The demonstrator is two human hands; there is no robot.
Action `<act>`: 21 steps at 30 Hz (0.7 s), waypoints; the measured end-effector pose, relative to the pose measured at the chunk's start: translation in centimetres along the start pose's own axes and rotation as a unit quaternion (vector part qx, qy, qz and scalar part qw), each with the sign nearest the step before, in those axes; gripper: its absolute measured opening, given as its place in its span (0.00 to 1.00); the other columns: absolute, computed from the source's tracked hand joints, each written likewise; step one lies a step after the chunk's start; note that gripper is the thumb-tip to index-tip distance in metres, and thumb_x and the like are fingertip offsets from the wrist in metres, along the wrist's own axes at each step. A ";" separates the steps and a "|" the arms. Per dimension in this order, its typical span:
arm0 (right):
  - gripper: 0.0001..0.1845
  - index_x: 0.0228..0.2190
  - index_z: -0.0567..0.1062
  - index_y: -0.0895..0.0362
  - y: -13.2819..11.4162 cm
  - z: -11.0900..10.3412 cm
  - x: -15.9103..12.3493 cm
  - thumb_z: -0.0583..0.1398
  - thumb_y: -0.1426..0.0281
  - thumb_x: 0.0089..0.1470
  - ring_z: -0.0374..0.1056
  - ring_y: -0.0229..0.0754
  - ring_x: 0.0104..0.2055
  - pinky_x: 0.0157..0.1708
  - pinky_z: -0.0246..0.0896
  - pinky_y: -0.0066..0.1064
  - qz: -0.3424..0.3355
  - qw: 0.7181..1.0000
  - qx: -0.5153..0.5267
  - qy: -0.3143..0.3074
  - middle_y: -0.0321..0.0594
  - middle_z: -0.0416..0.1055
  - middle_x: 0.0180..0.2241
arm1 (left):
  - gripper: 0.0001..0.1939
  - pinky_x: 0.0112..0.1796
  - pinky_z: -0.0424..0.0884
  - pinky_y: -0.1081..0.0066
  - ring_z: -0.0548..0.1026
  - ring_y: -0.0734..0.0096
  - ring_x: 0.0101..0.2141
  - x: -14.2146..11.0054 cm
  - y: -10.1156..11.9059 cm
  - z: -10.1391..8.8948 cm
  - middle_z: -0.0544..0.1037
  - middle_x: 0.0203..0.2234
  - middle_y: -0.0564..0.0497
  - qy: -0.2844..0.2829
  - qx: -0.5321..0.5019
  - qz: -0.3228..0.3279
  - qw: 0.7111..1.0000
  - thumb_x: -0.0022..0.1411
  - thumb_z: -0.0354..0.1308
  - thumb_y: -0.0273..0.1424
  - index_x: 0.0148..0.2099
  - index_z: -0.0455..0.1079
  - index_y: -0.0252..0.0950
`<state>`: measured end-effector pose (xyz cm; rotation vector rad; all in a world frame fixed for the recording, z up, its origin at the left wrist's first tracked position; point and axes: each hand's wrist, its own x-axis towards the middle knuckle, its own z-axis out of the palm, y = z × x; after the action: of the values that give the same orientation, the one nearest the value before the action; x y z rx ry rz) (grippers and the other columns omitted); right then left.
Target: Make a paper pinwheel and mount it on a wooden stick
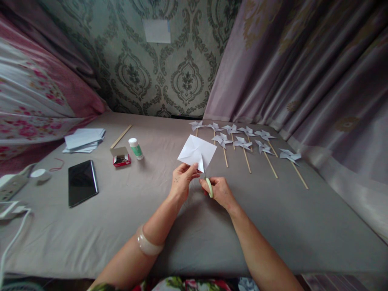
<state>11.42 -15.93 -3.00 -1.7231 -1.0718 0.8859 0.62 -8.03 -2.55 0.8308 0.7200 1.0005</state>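
Pinched between the fingers of my left hand [181, 182] is a square of white paper [194, 148], tilted up above the table, with crease lines running across it. My right hand [220, 191] grips a pair of scissors with pale green handles [209, 187]. Their blades point up at the paper's lower corner and are mostly hidden there, so how far they part cannot be made out. Beyond the paper and to its right lie several white paper pinwheels [242, 143] on thin wooden sticks.
On the left are a stack of white paper [84, 140], a black phone [82, 183], a small red open box [121, 160], a glue stick [136, 148] and wooden sticks [121, 136]. A power strip [13, 186] with a white cable sits at the left edge. Curtains hang at the right.
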 end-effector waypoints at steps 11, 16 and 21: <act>0.21 0.13 0.68 0.58 -0.1 0.0 0.0 0.60 0.56 0.44 0.53 0.32 0.17 0.19 0.46 0.27 0.006 1.000 -0.003 0.004 0.33 0.61 0.13 | 0.15 0.29 0.68 0.73 0.72 0.75 0.24 0.1 0.0 -0.1 0.75 0.21 0.52 -0.002 -0.001 0.000 1.000 0.44 0.69 0.37 0.28 0.72 0.32; 0.21 0.12 0.68 0.58 -0.4 0.0 -0.1 0.60 0.55 0.44 0.52 0.32 0.17 0.19 0.46 0.27 0.011 1.000 -0.002 0.005 0.32 0.60 0.12 | 0.14 0.30 0.68 0.72 0.72 0.75 0.24 0.0 0.0 -0.1 0.74 0.21 0.52 -0.007 -0.003 -0.002 1.000 0.44 0.69 0.37 0.27 0.71 0.33; 0.21 0.15 0.67 0.58 -0.1 0.1 0.1 0.61 0.54 0.44 0.53 0.33 0.18 0.20 0.47 0.27 0.016 0.999 0.000 -0.028 0.31 0.61 0.14 | 0.14 0.29 0.67 0.74 0.70 0.78 0.23 0.0 0.0 0.0 0.73 0.22 0.54 -0.014 -0.019 0.003 1.000 0.43 0.69 0.36 0.27 0.71 0.33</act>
<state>11.33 -15.82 -2.91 -1.7297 -1.0836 0.9602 0.65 -8.08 -2.55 0.8135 0.6738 1.0042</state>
